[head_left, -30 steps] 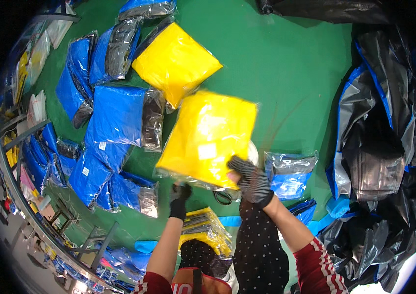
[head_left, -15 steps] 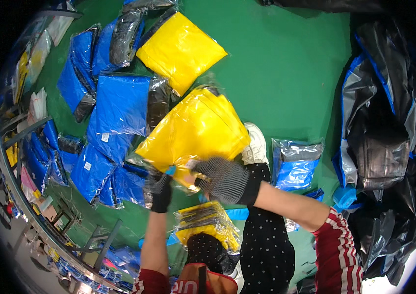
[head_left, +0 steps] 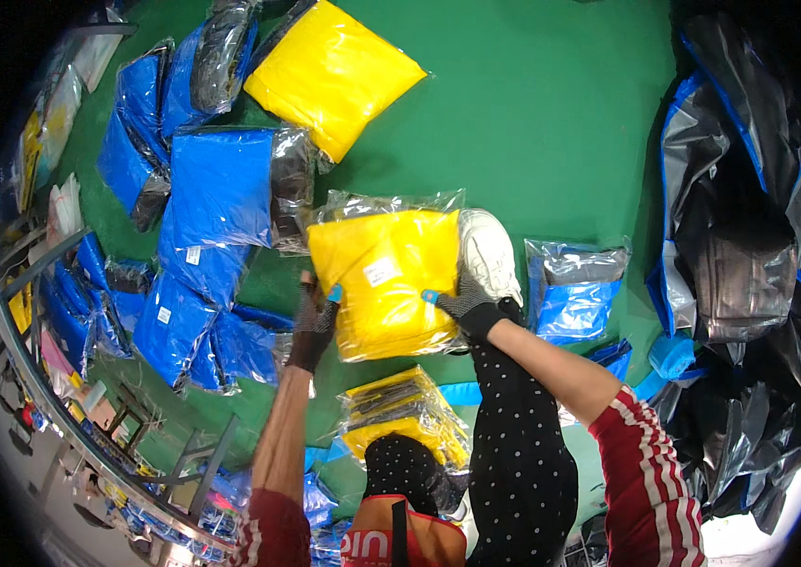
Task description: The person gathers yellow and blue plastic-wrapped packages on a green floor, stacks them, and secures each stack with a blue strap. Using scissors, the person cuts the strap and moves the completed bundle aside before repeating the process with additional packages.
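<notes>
White shoe [head_left: 490,255]: the landmark, on the green floor [head_left: 533,123] with its toe pointing away from the person.
Yellow package [head_left: 382,317]: just left of the shoe, in clear wrap, a small white label on its face; whether it touched the shoe could not be told.
Left hand [head_left: 314,321]: left of the shoe, gloved, partly closed at the package's left edge, its blue-tipped thumb on the edge; some fingers were hard to make out.
Right hand [head_left: 467,304]: just on the person's side of the shoe, gloved, curled round the package's right edge, thumb on the face, other fingers partly hidden.
Second yellow package [head_left: 334,80]: beyond the shoe and to its left.
Large blue package [head_left: 221,184]: well left of the shoe.
Yellow-and-black stack [head_left: 396,392]: left of the shoe, nearer the person.
Small blue package [head_left: 570,307]: right of the shoe.
Black sheeting [head_left: 745,293]: far right of the shoe.
</notes>
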`<state>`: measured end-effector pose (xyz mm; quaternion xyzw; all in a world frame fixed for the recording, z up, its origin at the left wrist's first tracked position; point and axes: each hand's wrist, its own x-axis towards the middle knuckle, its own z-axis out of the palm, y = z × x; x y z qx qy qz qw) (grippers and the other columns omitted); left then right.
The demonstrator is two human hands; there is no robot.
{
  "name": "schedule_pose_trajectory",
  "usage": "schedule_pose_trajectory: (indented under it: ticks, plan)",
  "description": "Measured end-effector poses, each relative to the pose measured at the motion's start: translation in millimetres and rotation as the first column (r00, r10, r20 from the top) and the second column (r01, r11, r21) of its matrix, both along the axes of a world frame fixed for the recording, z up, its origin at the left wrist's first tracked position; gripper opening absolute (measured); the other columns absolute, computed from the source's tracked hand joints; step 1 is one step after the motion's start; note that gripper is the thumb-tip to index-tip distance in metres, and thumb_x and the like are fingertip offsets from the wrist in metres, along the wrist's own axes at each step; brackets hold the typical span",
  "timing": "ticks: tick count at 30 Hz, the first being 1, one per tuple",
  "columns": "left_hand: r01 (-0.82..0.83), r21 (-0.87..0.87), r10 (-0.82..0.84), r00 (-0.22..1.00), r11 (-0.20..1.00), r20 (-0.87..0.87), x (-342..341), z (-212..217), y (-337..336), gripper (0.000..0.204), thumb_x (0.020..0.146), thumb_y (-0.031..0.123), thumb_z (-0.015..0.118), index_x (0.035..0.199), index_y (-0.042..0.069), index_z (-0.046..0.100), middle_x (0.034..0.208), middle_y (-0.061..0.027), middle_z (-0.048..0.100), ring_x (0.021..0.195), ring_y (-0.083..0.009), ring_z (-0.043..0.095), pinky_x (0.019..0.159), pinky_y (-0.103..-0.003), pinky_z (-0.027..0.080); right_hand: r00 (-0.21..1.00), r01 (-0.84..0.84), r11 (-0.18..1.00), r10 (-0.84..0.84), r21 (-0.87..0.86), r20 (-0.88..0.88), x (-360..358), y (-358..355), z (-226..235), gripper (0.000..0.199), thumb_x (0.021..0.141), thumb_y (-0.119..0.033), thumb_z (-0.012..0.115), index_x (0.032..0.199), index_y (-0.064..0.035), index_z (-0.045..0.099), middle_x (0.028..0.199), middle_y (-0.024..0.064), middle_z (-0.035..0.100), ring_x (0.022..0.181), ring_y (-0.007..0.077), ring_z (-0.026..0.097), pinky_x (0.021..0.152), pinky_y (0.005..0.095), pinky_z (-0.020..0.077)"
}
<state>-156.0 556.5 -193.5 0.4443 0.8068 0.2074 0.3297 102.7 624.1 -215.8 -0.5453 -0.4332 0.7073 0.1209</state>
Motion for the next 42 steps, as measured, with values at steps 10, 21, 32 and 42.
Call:
schedule_pose_trajectory:
  ticks: [10, 21, 32, 42]
  plan:
    - [-0.232, -0.289, 0.369, 0.653, 0.929, 0.661, -18, -62, 16, 0.051, 0.095, 0.036, 0.047, 0.13, 0.001, 0.039, 0.122, -0.011, 0.051, 0.106, -0.022, 0.049, 0.093, -0.03, 0.038, 0.98, -0.196, 0.94, 0.179, 0.279, 0.088, -5, -11, -38, 0.078, 0.077, -0.046, 0.066, 0.131, -0.0004, 0.037, 0.129, 0.0218, 0.044, 0.122, 0.0354, 0.04, 0.105, 0.0402, 0.0275]
    - [-0.237, -0.337, 0.388, 0.223, 0.911, 0.894, 32, 37, -8, 0.061, 0.091, 0.046, 0.049, 0.137, 0.008, 0.037, 0.132, -0.0077, 0.047, 0.119, -0.0191, 0.046, 0.098, -0.032, 0.039, 0.919, 0.34, 0.925, -0.365, -0.17, -0.149, 20, 3, 100, 0.061, 0.079, -0.036, 0.07, 0.124, -0.001, 0.047, 0.111, 0.0106, 0.06, 0.092, 0.0192, 0.06, 0.079, 0.0317, 0.0503]
    - [-0.307, -0.217, 0.249, 0.068, 0.927, 0.966, 11, 216, -64, 0.066, 0.089, 0.056, 0.045, 0.133, 0.007, 0.04, 0.131, -0.0107, 0.049, 0.115, -0.024, 0.052, 0.096, -0.038, 0.044, 0.981, -0.003, 0.974, -0.041, -0.225, -0.191, -18, -5, 226, 0.057, 0.075, -0.037, 0.074, 0.116, -0.0028, 0.053, 0.1, 0.0086, 0.065, 0.084, 0.0147, 0.066, 0.074, 0.0296, 0.0545]
    - [-0.558, -0.332, 0.443, 0.071, 0.76, 0.894, 30, 222, -169, 0.073, 0.088, 0.058, 0.043, 0.138, 0.006, 0.031, 0.137, -0.0141, 0.04, 0.121, -0.0306, 0.044, 0.101, -0.045, 0.037, 0.896, -0.082, 0.993, 0.035, -0.089, -0.443, -36, -81, 207, 0.057, 0.072, -0.04, 0.075, 0.111, -0.0032, 0.058, 0.1, 0.0072, 0.064, 0.084, 0.0158, 0.061, 0.075, 0.0296, 0.0505]
